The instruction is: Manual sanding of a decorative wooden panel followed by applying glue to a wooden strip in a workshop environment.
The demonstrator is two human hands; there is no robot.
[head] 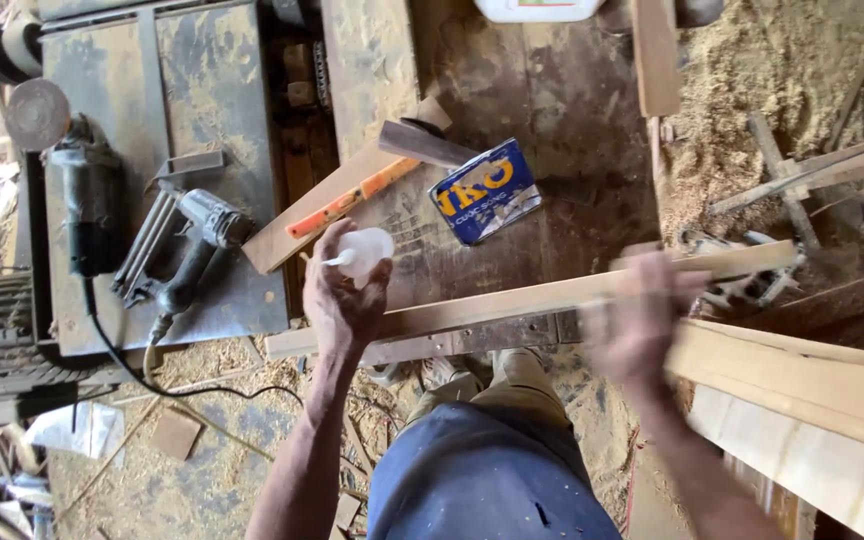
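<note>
Wood strip point(572, 295), long and thin, lies across the desk point(512, 90) edge, long axis running left to right and rising slightly rightward. Head view: left hand point(344, 300) sits just above the strip's left part, grip curled around a small translucent squeeze bottle point(362, 250), nozzle pointing left. Right hand point(642, 320) is blurred at the strip's right part; grip state unclear. Nail gun point(187, 255) and blue packet point(485, 190) lie well apart.

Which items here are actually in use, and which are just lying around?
In use: small white squeeze bottle in left hand; long wooden strip under blurred right hand.

Lying about: nail gun, angle grinder, blue packet, hatchet, board.
</note>
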